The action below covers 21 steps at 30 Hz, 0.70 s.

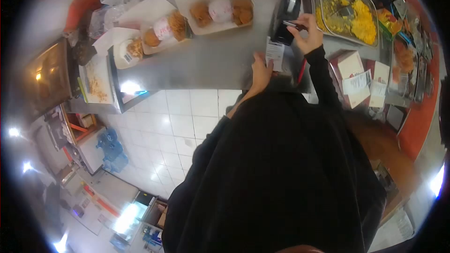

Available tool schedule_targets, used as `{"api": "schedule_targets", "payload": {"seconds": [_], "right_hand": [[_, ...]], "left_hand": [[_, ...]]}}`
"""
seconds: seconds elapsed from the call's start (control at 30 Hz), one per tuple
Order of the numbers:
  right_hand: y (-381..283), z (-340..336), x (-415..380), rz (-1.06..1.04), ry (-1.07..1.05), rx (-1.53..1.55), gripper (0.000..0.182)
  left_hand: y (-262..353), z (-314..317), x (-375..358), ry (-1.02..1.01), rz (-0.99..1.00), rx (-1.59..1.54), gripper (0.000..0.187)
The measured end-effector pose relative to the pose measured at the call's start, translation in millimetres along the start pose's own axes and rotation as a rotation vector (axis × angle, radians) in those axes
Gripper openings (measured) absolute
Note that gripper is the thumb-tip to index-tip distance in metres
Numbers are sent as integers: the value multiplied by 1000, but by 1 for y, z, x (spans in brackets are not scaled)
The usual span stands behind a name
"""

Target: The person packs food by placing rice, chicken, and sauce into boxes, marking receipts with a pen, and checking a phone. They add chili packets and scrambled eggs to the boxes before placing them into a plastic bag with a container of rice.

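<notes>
A black tape dispenser [282,18] with a pale roll at its top stands on the steel counter in front of me. My right hand [308,33] is at its right side, with thumb and fingers pinched on what looks like a short shiny strip of tape [291,24]. Just below the dispenser lies a white printed slip [274,51]. Its left edge is between the thumb and fingers of my left hand [261,71]. A thin red stick-like thing [302,70] lies right of the slip.
Open paper boxes [204,27] with fried food and wrapped round items stand at the left back. A clear tub [372,37] of yellow food is at right. Cartons with a printed slip [357,83] lie below it. A tray with crumbs [97,82] is far left.
</notes>
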State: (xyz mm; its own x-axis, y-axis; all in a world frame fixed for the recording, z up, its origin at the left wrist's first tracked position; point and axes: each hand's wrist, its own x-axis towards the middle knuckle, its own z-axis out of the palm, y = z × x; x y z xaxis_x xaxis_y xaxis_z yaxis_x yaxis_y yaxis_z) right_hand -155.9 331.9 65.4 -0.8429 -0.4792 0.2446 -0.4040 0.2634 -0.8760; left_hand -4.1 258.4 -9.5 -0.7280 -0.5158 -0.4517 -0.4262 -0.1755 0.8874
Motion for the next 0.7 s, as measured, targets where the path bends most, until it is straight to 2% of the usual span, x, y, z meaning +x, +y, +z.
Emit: {"api": "schedule_targets", "payload": {"seconds": [0.03,0.1,0.17,0.23,0.27,0.3,0.33,0.37,0.4,0.43,0.47,0.5,0.53,0.57,0.6,0.67,0.7], "right_hand": [[1,5,-7,17,-3,-4,32],[7,20,-23,-76,3,-104,33],[15,31,-41,-19,-9,-154,32],[9,32,-41,-91,25,-247,30],[3,25,-38,4,21,-100,27],[-6,15,-35,11,26,-103,27],[-10,3,-34,99,58,25,27],[-10,-8,-31,184,88,152,26],[-4,-17,-27,230,114,231,22],[-25,-13,-12,208,40,475,22],[-64,-1,7,184,-33,722,21],[-101,18,26,191,-192,656,23],[-124,52,42,55,-283,685,29],[-143,89,55,-79,-324,738,39],[-170,112,73,-199,-216,660,47],[-205,179,114,-310,-8,730,55],[-219,190,124,-333,79,360,56]], "left_hand": [[5,1,0,59,20,-54,37],[8,0,4,16,2,32,41],[9,-7,0,-38,-14,122,46],[22,-22,1,-136,-68,494,45],[31,-40,-1,-232,-144,471,43],[50,-69,-3,-327,-222,447,41],[85,-96,3,-395,-292,474,40],[125,-127,10,-465,-184,536,33],[147,-164,29,-431,18,416,27],[161,-198,58,-234,361,567,22],[206,-215,91,-52,765,699,24],[259,-208,100,78,640,349,16],[295,-208,127,209,806,309,18],[324,-212,170,238,852,113,17],[353,-217,212,262,908,-77,16],[386,-219,263,359,959,-7,18],[397,-223,289,418,968,105,19]]}}
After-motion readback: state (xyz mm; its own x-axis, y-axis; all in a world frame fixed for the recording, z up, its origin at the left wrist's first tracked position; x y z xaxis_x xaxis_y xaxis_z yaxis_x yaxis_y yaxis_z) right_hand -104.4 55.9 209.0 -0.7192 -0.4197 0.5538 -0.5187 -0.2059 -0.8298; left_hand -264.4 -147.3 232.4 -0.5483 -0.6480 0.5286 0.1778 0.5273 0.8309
